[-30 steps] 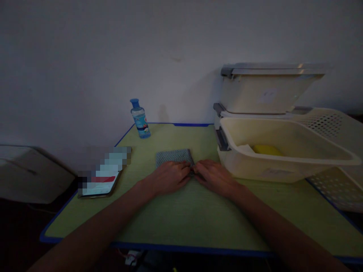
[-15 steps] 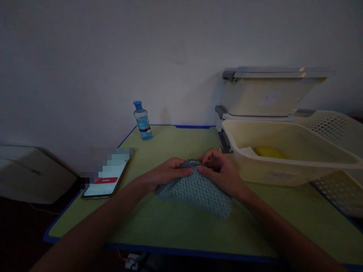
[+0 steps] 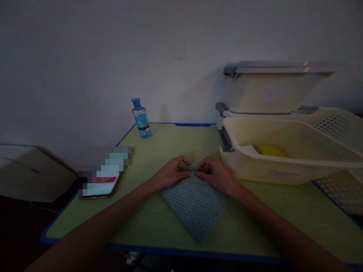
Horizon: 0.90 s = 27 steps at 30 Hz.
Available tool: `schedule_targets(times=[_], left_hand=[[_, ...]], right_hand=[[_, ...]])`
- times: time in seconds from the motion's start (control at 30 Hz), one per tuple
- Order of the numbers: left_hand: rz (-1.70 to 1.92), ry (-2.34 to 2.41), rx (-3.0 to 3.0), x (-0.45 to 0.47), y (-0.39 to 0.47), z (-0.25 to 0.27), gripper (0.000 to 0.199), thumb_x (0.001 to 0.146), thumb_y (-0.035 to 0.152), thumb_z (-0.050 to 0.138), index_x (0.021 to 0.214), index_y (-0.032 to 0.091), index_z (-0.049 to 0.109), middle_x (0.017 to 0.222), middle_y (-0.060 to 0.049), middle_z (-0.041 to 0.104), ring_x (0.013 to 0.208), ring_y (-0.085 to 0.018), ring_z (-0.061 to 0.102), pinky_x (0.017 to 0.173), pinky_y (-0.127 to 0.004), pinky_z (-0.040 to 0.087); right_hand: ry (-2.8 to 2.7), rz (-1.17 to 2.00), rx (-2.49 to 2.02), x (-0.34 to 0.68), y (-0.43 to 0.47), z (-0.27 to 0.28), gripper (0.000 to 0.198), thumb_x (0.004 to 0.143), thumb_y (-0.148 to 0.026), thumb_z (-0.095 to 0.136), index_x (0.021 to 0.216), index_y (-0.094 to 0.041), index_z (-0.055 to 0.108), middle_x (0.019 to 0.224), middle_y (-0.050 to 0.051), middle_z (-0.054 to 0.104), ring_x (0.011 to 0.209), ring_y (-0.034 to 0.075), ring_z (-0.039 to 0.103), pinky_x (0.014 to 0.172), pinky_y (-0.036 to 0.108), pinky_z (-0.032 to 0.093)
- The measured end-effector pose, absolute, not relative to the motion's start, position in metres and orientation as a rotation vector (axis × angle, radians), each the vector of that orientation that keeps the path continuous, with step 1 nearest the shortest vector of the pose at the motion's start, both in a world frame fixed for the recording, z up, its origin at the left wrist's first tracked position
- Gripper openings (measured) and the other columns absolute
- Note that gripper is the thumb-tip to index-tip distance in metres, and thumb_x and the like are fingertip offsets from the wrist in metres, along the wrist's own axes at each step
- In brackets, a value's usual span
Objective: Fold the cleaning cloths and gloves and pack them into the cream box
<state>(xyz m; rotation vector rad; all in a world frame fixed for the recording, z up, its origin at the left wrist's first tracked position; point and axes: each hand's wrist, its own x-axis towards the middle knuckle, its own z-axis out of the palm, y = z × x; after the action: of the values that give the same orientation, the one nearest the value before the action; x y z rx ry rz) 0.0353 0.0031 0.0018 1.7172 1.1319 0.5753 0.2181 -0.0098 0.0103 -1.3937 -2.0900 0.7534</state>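
A grey-blue textured cloth (image 3: 195, 206) with a dark checked edge hangs or lies over the middle of the table, one corner pointing toward me. My left hand (image 3: 173, 173) pinches its far edge between thumb and fingers. Close beside it, my right hand (image 3: 217, 175) pinches the same edge, the two thumbs nearly meeting. Whether the cloth's lower part rests on the tabletop I cannot tell.
A phone (image 3: 106, 181) with a lit, partly blurred screen lies at the left. A blue bottle (image 3: 142, 122) stands at the back. To the right are cream bins (image 3: 272, 172), one holding something yellow (image 3: 270, 151). The green table (image 3: 136, 223) has a blue rim.
The cloth has turned and spread, so its corner now hangs toward me instead of sweeping to the right. My hands stay close together on its far edge.
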Motion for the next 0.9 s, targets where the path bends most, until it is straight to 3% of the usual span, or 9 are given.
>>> schedule_targets(times=[0.2,0.33,0.5,0.9], left_hand=[[0.790,1.304,2.306,0.0392,-0.0034,0.0013,0.023,0.068,0.014,0.064,0.090,0.016,0.058,0.093,-0.004,0.056,0.089,-0.018,0.055,0.080,-0.032,0.045],[0.758,1.227,2.307,0.0396,-0.0021,0.0044,0.012,0.069,0.009,0.062,0.079,0.015,0.061,0.082,-0.001,0.053,0.077,-0.014,0.054,0.070,-0.026,0.045],[0.733,1.188,2.272,0.0410,-0.0022,0.0047,0.013,0.069,0.005,0.060,0.077,0.015,0.061,0.074,0.001,0.052,0.067,-0.011,0.052,0.061,-0.022,0.042],[0.773,1.224,2.072,0.0456,-0.0003,0.0010,0.007,0.077,0.010,0.052,0.074,0.015,0.057,0.064,0.002,0.057,0.061,-0.012,0.053,0.059,-0.023,0.040]], right_hand=[[-2.244,0.439,-1.283,0.2159,-0.0123,0.0081,0.012,0.070,-0.006,0.063,0.075,-0.016,0.057,0.079,0.002,0.056,0.072,0.014,0.055,0.063,0.026,0.042],[-2.246,0.466,-1.263,0.2142,-0.0121,0.0074,0.016,0.069,-0.001,0.061,0.072,-0.016,0.055,0.074,0.000,0.054,0.068,0.013,0.053,0.059,0.024,0.040],[-2.243,0.495,-1.272,0.2148,-0.0121,0.0059,0.016,0.073,-0.003,0.059,0.068,-0.017,0.051,0.069,-0.001,0.054,0.066,0.013,0.053,0.059,0.024,0.038],[-2.254,0.485,-1.323,0.2115,-0.0074,0.0016,0.011,0.082,-0.009,0.051,0.077,-0.018,0.047,0.071,0.000,0.054,0.066,0.013,0.052,0.061,0.024,0.037]])
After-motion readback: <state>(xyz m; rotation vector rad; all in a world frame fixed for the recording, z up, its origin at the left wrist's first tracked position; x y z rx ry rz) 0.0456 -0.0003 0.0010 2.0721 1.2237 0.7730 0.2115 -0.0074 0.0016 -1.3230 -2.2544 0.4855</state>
